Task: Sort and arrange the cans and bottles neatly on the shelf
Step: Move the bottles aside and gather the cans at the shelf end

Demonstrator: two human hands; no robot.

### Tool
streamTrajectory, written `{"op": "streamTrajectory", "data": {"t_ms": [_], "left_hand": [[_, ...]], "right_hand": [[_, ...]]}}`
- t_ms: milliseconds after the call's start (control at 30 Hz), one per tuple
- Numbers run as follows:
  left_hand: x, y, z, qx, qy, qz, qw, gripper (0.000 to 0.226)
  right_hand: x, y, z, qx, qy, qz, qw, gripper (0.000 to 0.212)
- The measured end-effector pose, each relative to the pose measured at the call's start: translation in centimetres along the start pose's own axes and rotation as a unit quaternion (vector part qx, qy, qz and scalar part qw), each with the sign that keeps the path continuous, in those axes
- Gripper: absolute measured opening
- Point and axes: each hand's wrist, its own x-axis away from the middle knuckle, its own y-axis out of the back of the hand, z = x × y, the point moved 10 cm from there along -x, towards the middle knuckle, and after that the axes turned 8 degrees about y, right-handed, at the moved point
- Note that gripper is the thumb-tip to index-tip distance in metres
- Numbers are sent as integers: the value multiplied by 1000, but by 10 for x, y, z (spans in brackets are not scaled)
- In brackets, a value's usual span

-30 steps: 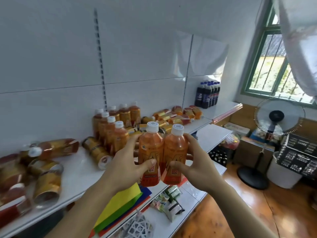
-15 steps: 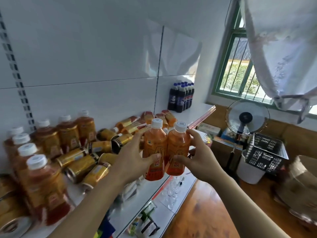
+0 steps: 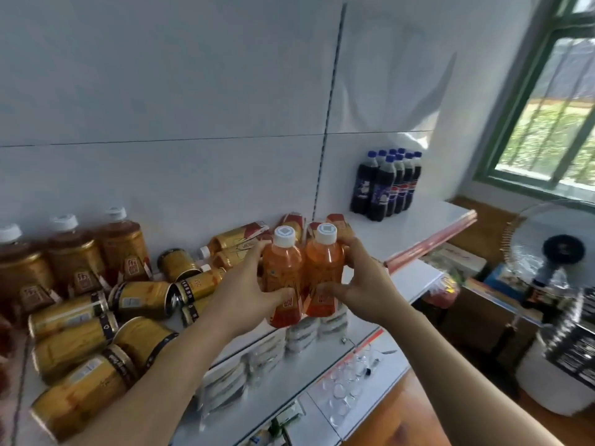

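The left hand point(image 3: 244, 292) and right hand point(image 3: 363, 284) each grip one of two upright orange bottles point(image 3: 302, 275) held together above the shelf point(image 3: 402, 233) edge, mid-carry, and next they need setting down upright on bare shelf right of the toppled cans point(image 3: 96, 342).

Two bottles point(image 3: 301, 278) stood side by side, touching, above the shelf point(image 3: 402, 230) edge, cans point(image 3: 96, 333) lying to their left, a bottle pack point(image 3: 386, 185) behind-right.
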Motion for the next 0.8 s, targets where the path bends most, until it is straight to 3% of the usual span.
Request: {"op": "streamTrajectory", "data": {"t_ms": [200,400,800], "left_hand": [[-19,0,24,-46,73,-67,994,96],[-20,10,48,-87,122,-103,983,95],[-12,29,53,-156,133,-76,976,98]], "right_hand": [[-56,-32,-35,-42,32,79,995,91],[-85,-67,-51,-83,60,127,987,88],[-78,-87,-31,-82,139,148,976,83]]}}
